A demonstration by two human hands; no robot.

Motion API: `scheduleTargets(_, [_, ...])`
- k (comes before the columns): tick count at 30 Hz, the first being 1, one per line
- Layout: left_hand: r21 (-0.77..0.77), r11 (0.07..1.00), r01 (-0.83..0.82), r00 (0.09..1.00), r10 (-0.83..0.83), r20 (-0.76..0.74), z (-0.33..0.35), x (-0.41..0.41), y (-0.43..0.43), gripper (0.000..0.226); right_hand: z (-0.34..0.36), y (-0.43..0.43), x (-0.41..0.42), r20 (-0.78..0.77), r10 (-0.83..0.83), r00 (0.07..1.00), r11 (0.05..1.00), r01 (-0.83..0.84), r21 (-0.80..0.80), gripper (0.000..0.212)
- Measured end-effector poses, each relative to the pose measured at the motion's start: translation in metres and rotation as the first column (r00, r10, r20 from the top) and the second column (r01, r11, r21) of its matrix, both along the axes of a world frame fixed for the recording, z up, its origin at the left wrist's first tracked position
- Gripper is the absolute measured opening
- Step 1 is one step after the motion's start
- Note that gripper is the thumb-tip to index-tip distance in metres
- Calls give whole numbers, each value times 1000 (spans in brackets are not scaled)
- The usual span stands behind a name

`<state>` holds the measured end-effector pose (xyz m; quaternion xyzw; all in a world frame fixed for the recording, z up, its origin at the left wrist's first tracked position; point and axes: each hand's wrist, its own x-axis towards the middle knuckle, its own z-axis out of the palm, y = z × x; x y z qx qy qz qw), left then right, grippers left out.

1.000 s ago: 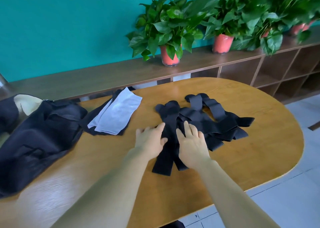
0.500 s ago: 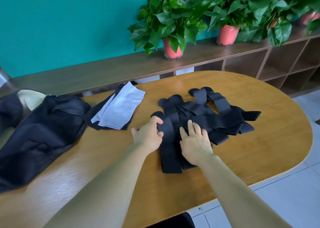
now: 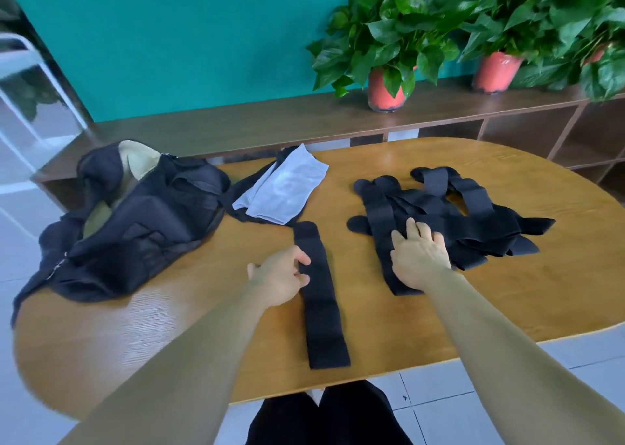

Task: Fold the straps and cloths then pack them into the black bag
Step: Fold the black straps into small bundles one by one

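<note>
One black strap (image 3: 321, 302) lies straight on the wooden table (image 3: 507, 295), apart from the rest. My left hand (image 3: 277, 275) pinches its left edge near the middle. A pile of several black straps (image 3: 449, 207) lies to the right, and my right hand (image 3: 419, 255) rests flat on its near side with fingers spread. The black bag (image 3: 135, 221) lies open at the table's left end, showing a tan lining. Folded light grey cloths (image 3: 287, 190) rest on a dark cloth between the bag and the pile.
Behind the table runs a low wooden shelf (image 3: 257, 123) with potted plants (image 3: 389, 38) in red pots against a teal wall. The table's near edge is close to my legs (image 3: 324, 414). White tiled floor shows on the right.
My left hand has pulled one strap out of the pile and drawn it left, laying it straight on the table. My right hand stays on the pile. The view has shifted left.
</note>
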<state>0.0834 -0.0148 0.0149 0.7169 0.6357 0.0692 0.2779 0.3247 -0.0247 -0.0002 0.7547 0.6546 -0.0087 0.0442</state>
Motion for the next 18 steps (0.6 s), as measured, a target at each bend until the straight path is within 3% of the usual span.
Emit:
scheduleTargets(4, [137,989,53,996,-43,-76,2,-6,-4,36,18,-2,-21,19,90,996,986,-92,140,39])
scheduleTargets(7, [243,949,201,977,-176,-123,4,-9,-16,56,29,-4,-46,17,252,968,948,-250,195,41])
scheduleTargets(10, [147,907,394,912,-365,-189,-2,-14,-31,83,30,-5,-74,-72,420,905,900,-405,162,44])
scheduleTargets(13, [65,881,469,857,-436,-276,-13,-21,-38,97,22,0,-96,-127,495,860,869,-487,90,46])
scheduleTargets(18, [50,839,542,818,-513,-260,-20,-26,-41,102,8,6,-105,-150,440,885,885,-456,-91,40])
